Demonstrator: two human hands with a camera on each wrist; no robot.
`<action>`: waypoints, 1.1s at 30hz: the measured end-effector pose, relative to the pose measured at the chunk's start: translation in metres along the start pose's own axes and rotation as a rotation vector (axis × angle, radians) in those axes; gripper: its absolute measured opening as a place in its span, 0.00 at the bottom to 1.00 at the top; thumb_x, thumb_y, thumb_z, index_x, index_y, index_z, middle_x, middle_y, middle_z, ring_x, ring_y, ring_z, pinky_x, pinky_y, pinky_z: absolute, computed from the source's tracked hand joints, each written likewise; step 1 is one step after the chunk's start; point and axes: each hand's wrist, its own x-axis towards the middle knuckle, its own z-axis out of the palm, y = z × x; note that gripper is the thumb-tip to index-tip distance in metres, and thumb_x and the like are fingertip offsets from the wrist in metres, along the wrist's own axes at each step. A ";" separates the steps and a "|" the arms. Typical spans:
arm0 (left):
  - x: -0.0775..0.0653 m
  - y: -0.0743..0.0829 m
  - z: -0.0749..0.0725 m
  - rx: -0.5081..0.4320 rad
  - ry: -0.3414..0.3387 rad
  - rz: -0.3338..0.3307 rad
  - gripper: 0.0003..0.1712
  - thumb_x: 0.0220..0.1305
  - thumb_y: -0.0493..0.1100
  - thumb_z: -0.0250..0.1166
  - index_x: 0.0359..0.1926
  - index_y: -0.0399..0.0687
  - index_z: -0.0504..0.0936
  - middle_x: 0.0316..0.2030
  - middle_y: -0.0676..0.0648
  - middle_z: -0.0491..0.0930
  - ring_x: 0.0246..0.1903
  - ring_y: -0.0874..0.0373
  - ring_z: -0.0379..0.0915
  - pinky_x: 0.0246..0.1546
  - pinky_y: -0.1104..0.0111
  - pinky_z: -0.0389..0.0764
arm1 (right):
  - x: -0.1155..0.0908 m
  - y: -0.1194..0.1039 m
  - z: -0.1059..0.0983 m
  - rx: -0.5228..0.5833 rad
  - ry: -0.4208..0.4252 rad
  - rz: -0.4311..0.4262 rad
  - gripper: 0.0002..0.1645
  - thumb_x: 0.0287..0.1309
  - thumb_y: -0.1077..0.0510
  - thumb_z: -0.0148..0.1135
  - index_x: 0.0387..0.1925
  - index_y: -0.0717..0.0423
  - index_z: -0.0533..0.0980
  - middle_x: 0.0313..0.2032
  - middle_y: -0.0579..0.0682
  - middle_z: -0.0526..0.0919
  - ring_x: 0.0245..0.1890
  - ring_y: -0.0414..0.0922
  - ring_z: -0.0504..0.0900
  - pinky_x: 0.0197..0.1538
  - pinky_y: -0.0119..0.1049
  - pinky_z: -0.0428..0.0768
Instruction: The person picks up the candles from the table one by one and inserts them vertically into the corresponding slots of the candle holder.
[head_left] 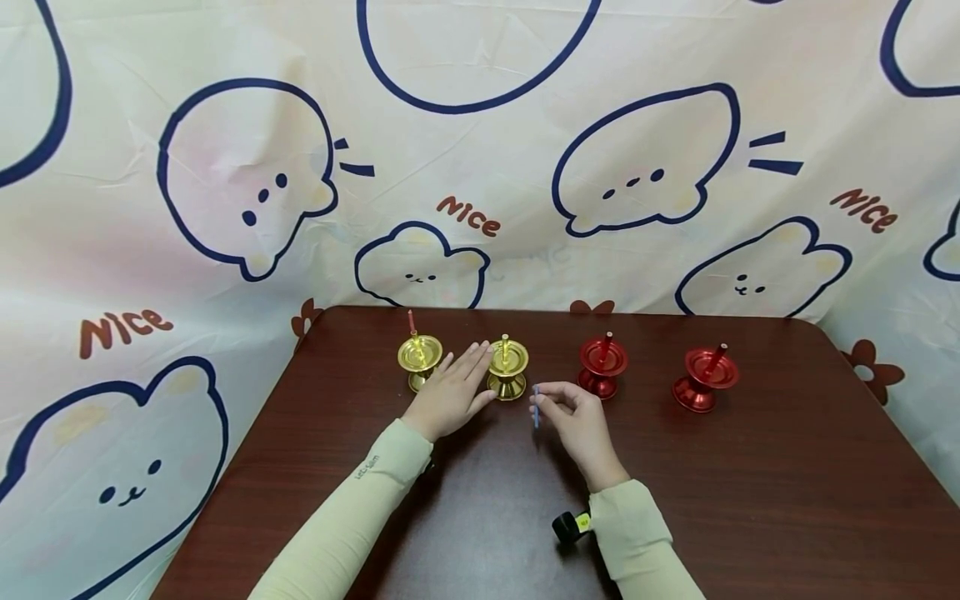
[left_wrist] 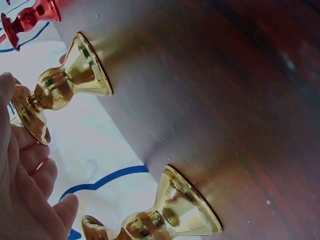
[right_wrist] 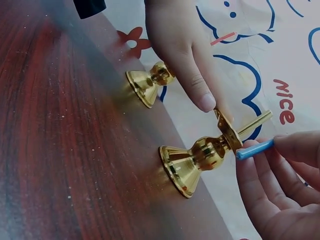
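Observation:
My right hand pinches a slim blue candle between thumb and fingers, just right of a gold candle holder. This holder has a gold upright stem in its dish, plain in the right wrist view. My left hand reaches over from the near left with its fingers extended, fingertips right at the same holder's dish rim. Left of that hand, a second gold candle holder carries a thin reddish candle. Part of its base is hidden by the left hand.
Two red candle holders stand to the right on the dark wooden table, each with an upright stem; the farther red one is rightmost. A black strapped device sits at the right wrist. Behind hangs a printed cloth.

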 end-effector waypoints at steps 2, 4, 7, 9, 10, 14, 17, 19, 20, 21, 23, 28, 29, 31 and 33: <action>0.000 0.000 0.000 0.004 0.002 0.002 0.40 0.78 0.56 0.52 0.80 0.42 0.53 0.79 0.43 0.52 0.78 0.50 0.46 0.74 0.47 0.54 | 0.002 -0.001 0.000 -0.008 0.004 -0.015 0.12 0.67 0.68 0.63 0.49 0.74 0.80 0.42 0.68 0.86 0.38 0.51 0.89 0.45 0.40 0.87; 0.000 0.001 0.000 0.009 0.000 0.002 0.40 0.79 0.57 0.52 0.80 0.43 0.53 0.79 0.43 0.52 0.78 0.50 0.46 0.74 0.47 0.54 | 0.003 -0.002 0.000 -0.011 0.005 -0.031 0.12 0.66 0.69 0.63 0.49 0.74 0.80 0.42 0.69 0.86 0.39 0.52 0.89 0.47 0.43 0.86; 0.000 0.001 0.000 0.007 0.003 0.003 0.40 0.78 0.57 0.52 0.80 0.43 0.53 0.79 0.44 0.52 0.78 0.50 0.46 0.75 0.47 0.54 | 0.005 -0.004 -0.001 -0.018 0.004 -0.050 0.12 0.66 0.69 0.63 0.49 0.74 0.80 0.42 0.69 0.86 0.40 0.55 0.89 0.49 0.46 0.86; 0.000 0.001 0.000 0.004 0.002 0.003 0.40 0.78 0.57 0.52 0.80 0.43 0.52 0.79 0.44 0.51 0.78 0.50 0.46 0.75 0.48 0.53 | 0.006 -0.006 -0.001 -0.027 0.006 -0.060 0.12 0.66 0.69 0.63 0.49 0.73 0.80 0.42 0.69 0.86 0.41 0.57 0.88 0.49 0.47 0.85; 0.000 0.001 0.000 0.004 0.001 0.002 0.40 0.78 0.57 0.52 0.80 0.43 0.52 0.79 0.44 0.51 0.78 0.51 0.45 0.75 0.48 0.53 | 0.006 -0.007 -0.001 -0.034 0.008 -0.063 0.12 0.66 0.68 0.63 0.49 0.72 0.81 0.42 0.69 0.86 0.41 0.57 0.88 0.50 0.47 0.85; 0.000 0.001 0.000 -0.005 0.011 0.003 0.40 0.78 0.56 0.53 0.80 0.42 0.53 0.78 0.43 0.52 0.78 0.50 0.46 0.74 0.47 0.54 | 0.009 -0.010 -0.001 -0.045 0.018 -0.070 0.12 0.66 0.67 0.64 0.49 0.68 0.82 0.44 0.66 0.86 0.43 0.55 0.88 0.51 0.46 0.85; 0.000 0.001 0.000 -0.013 0.023 0.006 0.39 0.78 0.55 0.54 0.79 0.41 0.55 0.78 0.42 0.54 0.78 0.49 0.47 0.74 0.47 0.55 | 0.012 -0.011 0.000 -0.047 0.023 -0.080 0.11 0.67 0.66 0.64 0.49 0.66 0.82 0.45 0.65 0.86 0.44 0.53 0.88 0.53 0.48 0.83; -0.001 0.002 0.000 -0.018 0.031 0.009 0.39 0.78 0.55 0.55 0.79 0.40 0.56 0.78 0.42 0.55 0.77 0.49 0.48 0.73 0.46 0.56 | 0.014 -0.011 0.000 -0.041 0.027 -0.086 0.12 0.67 0.66 0.64 0.49 0.66 0.82 0.46 0.65 0.86 0.45 0.53 0.88 0.54 0.50 0.83; -0.001 0.002 -0.001 -0.019 0.031 0.009 0.39 0.78 0.55 0.55 0.79 0.41 0.56 0.78 0.42 0.55 0.77 0.49 0.48 0.74 0.47 0.56 | 0.015 -0.012 0.000 -0.040 0.030 -0.089 0.11 0.67 0.65 0.64 0.49 0.66 0.82 0.46 0.64 0.86 0.45 0.52 0.88 0.54 0.49 0.83; -0.001 0.002 -0.001 -0.019 0.027 0.007 0.39 0.78 0.55 0.54 0.79 0.41 0.55 0.78 0.42 0.54 0.77 0.49 0.48 0.74 0.47 0.55 | 0.015 -0.012 0.000 -0.038 0.033 -0.092 0.11 0.67 0.65 0.64 0.49 0.65 0.82 0.46 0.64 0.86 0.45 0.52 0.88 0.53 0.46 0.84; -0.001 0.002 -0.001 -0.024 0.028 0.008 0.39 0.78 0.55 0.55 0.79 0.40 0.55 0.78 0.42 0.55 0.77 0.49 0.48 0.74 0.47 0.55 | 0.017 -0.013 0.001 -0.028 0.037 -0.099 0.11 0.67 0.65 0.64 0.49 0.65 0.82 0.46 0.65 0.86 0.45 0.52 0.88 0.51 0.41 0.85; -0.001 0.002 0.000 -0.021 0.021 0.000 0.40 0.78 0.55 0.55 0.79 0.41 0.54 0.78 0.42 0.54 0.78 0.49 0.47 0.74 0.47 0.55 | 0.020 -0.015 0.002 -0.018 0.046 -0.130 0.12 0.67 0.66 0.64 0.50 0.66 0.82 0.46 0.64 0.86 0.46 0.57 0.87 0.47 0.30 0.84; -0.001 0.002 0.000 -0.021 0.020 -0.002 0.40 0.78 0.55 0.55 0.79 0.41 0.54 0.78 0.42 0.54 0.78 0.50 0.47 0.74 0.47 0.54 | 0.020 -0.015 0.002 -0.016 0.048 -0.137 0.12 0.67 0.66 0.64 0.50 0.66 0.82 0.46 0.64 0.86 0.46 0.58 0.87 0.47 0.30 0.84; -0.001 0.002 0.000 -0.017 0.024 0.000 0.40 0.77 0.55 0.55 0.79 0.41 0.54 0.78 0.42 0.54 0.78 0.49 0.47 0.74 0.47 0.55 | 0.022 -0.016 0.002 -0.017 0.051 -0.153 0.12 0.67 0.66 0.64 0.50 0.66 0.82 0.46 0.64 0.86 0.47 0.59 0.87 0.48 0.30 0.84; -0.001 0.002 0.000 -0.019 0.031 0.005 0.40 0.77 0.55 0.55 0.79 0.40 0.55 0.78 0.42 0.55 0.77 0.49 0.48 0.74 0.47 0.55 | 0.023 -0.017 0.002 -0.020 0.054 -0.169 0.12 0.68 0.65 0.64 0.50 0.65 0.82 0.45 0.65 0.87 0.47 0.60 0.86 0.48 0.30 0.84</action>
